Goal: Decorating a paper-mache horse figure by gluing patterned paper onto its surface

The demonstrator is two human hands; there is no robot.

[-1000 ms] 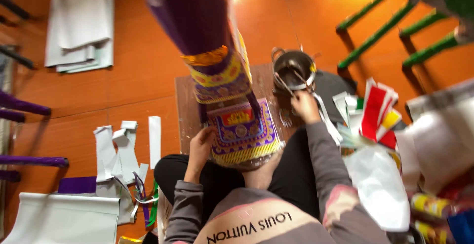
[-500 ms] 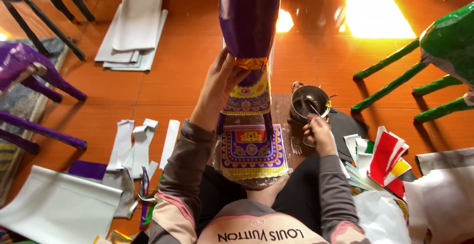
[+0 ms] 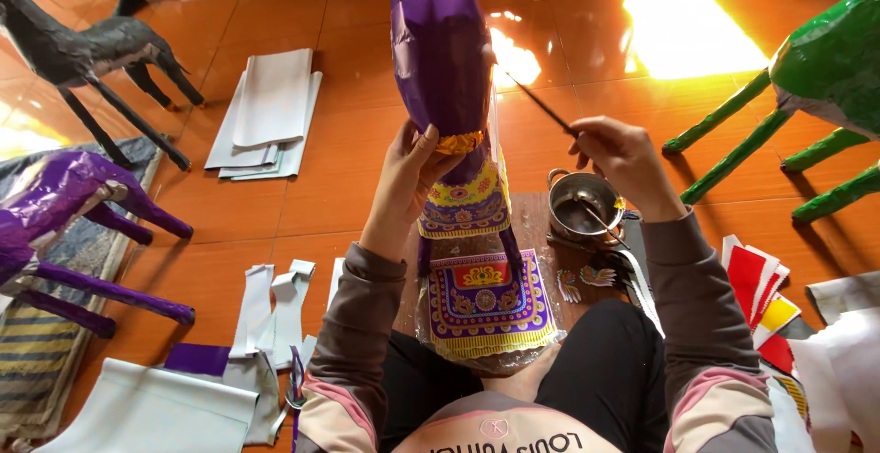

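The left hand [image 3: 403, 178] clasps the neck of a tall purple paper-covered figure with patterned trim [image 3: 449, 77], its fingers wrapped around the gold band. The figure stands upright in the person's lap above the orange tiled floor [image 3: 275, 205]. The right hand [image 3: 619, 155] pinches a thin dark brush [image 3: 541, 104], tip touching the figure's side. A small metal pot [image 3: 579, 207] sits below that hand.
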